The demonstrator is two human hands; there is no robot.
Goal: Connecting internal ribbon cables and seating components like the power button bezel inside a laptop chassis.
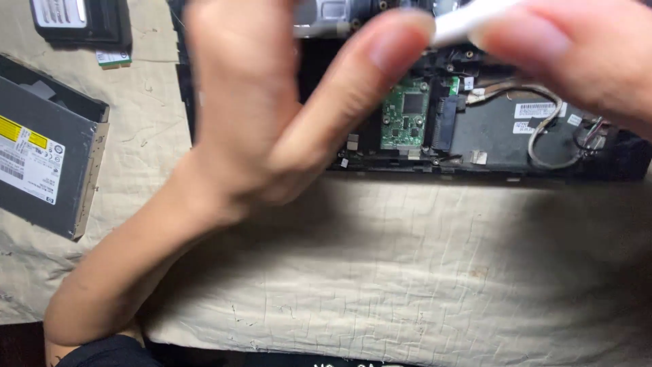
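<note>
My left hand is raised close to the camera, blurred, with its thumb stretched to the right over an opened black laptop chassis. My right hand comes in from the upper right and pinches a thin white tool whose tip lies near my left thumb. Below them a small green circuit board sits in the chassis, with grey cables looped to its right. Much of the chassis's left part is hidden behind my left hand.
A grey optical drive with a white and yellow label lies at the left on a beige quilted cloth. A black flat part and a small green card lie at the top left.
</note>
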